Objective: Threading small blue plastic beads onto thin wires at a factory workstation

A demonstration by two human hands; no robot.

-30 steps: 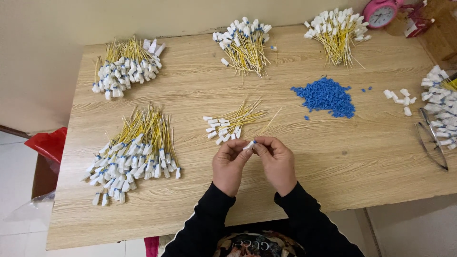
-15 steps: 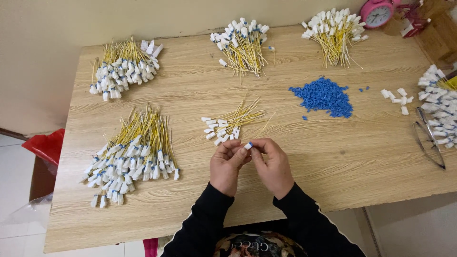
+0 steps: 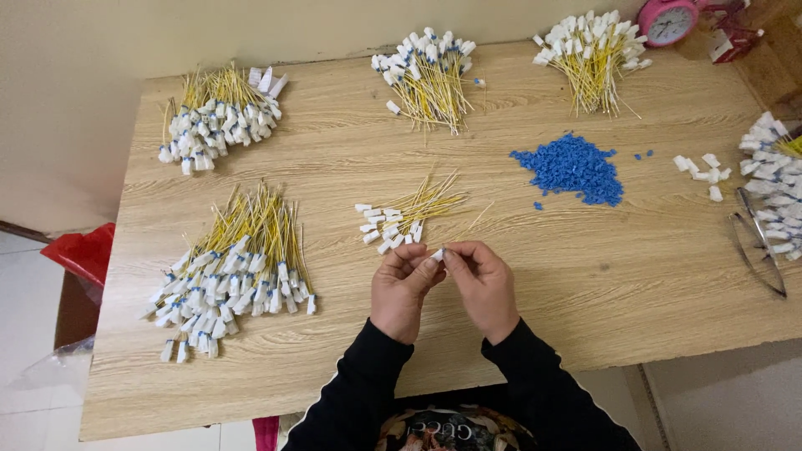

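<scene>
While yellow wires lie on the wood-grain table, left hand and right hand, fingertips meeting, pinch a small white plug.

Single head view, steeply down over the wooden table.

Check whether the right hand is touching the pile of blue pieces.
Apart. The head view shows the right hand near the table's front edge, with bare wood between it and the pile of blue pieces.
</scene>
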